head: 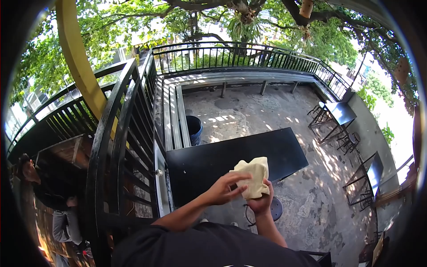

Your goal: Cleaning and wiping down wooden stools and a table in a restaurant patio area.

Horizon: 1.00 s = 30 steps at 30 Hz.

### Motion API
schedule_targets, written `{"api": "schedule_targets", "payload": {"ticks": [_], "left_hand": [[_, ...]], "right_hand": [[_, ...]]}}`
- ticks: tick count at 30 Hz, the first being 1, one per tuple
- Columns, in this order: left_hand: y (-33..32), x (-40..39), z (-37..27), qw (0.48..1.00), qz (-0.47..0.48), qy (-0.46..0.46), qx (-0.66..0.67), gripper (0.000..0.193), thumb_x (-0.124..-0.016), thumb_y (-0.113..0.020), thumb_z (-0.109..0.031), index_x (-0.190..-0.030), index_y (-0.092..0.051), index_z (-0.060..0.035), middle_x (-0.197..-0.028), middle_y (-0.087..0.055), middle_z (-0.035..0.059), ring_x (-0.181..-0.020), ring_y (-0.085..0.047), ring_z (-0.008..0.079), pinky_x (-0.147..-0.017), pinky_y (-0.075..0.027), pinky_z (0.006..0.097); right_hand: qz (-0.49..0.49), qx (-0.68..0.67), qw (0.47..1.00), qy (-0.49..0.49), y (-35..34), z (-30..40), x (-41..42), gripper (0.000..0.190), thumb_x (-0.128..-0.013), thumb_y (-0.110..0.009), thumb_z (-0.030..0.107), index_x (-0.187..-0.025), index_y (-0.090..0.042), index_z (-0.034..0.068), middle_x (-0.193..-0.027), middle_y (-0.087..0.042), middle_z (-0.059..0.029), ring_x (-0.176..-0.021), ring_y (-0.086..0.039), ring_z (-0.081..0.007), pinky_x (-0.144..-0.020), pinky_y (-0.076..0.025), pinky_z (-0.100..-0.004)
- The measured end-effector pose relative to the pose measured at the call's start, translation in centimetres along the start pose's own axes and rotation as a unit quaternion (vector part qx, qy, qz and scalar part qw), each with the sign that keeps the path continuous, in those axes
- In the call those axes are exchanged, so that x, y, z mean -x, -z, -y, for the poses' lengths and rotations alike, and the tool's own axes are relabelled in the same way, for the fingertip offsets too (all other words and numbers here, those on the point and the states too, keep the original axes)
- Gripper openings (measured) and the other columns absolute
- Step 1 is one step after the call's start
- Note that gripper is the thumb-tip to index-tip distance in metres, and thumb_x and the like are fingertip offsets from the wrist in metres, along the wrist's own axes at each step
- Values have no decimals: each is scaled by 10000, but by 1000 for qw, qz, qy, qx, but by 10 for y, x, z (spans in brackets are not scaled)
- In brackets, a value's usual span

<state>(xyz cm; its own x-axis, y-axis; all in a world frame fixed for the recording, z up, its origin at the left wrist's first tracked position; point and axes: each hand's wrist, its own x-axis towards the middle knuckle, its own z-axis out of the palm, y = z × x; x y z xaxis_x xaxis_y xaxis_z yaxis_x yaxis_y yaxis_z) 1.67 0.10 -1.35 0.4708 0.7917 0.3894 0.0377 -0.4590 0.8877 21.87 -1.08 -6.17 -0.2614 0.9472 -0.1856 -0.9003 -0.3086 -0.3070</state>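
Note:
A pale yellow cloth [255, 175], loosely folded, is in my right hand [262, 203], which grips it from below with the thumb at its right side. My left hand [224, 188] is at the cloth's left side, its fingers spread, the fingertips over the cloth's face; whether they press on it I cannot tell. Both hands are above the near edge of a black rectangular table [206, 160]. Small pale specks show on the tabletop.
A round stool [276, 209] stands below my right hand. Black metal railing [125, 140] rises at the left, with a person [53, 190] beyond it. A dark blue bin [194, 130] is behind the table, beside a slatted bench [173, 116]. Small tables [340, 112] line the right wall.

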Motion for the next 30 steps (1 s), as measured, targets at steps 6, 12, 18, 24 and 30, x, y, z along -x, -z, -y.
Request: {"api": "schedule_targets", "payload": {"ticks": [6, 12, 18, 24, 30], "left_hand": [[-27, -19, 12, 948, -79, 82, -296, 669, -1035, -413, -565, -1605, -322, -227, -1705, -81, 176, -1569, -30, 414, -1237, -18, 555], [-31, -15, 24, 933, -142, 106, -314, 674, -1040, -387, -575, -1606, -322, -215, -1683, -170, 206, -1553, -134, 433, -1231, -83, 582], [-9, -9, 48, 953, -182, 148, -190, 692, -1077, -308, -556, -1591, -314, -93, -1647, -251, 239, -1522, -263, 399, -1225, -202, 525], [37, 10, 112, 822, -19, 414, 390, 1110, -871, -240, -912, -1375, -568, 21, -1213, -648, 117, -1173, -593, 200, -1021, -459, 362], [32, 10, 71, 686, 5, 404, 605, 999, -900, -346, -856, -1282, -632, 22, -1266, -688, 155, -1106, -692, 260, -967, -548, 400]], "right_hand": [[71, 60, 994, -54, 5, -37, -6, 527, -1029, -419, 364, -1455, -503, 65, -1417, -586, -99, -1307, -563, -236, -1123, -422, -398], [89, 50, 993, -58, -11, -53, 0, 495, -1027, -423, 370, -1416, -548, 90, -1387, -617, -63, -1283, -579, -227, -1109, -431, -397], [62, -84, 981, -163, -7, -44, 12, 488, -988, -473, 303, -1401, -553, 55, -1313, -664, -139, -1220, -628, -312, -1048, -488, -464], [57, 14, 991, -123, -14, -21, 35, 652, -908, -594, 400, -1438, -507, 30, -1405, -584, -190, -1264, -590, -363, -1064, -487, -516], [72, 42, 987, -139, 24, 1, 13, 498, -1011, -539, 341, -1338, -560, -34, -1233, -690, -186, -1101, -695, -318, -997, -546, -485]]}}
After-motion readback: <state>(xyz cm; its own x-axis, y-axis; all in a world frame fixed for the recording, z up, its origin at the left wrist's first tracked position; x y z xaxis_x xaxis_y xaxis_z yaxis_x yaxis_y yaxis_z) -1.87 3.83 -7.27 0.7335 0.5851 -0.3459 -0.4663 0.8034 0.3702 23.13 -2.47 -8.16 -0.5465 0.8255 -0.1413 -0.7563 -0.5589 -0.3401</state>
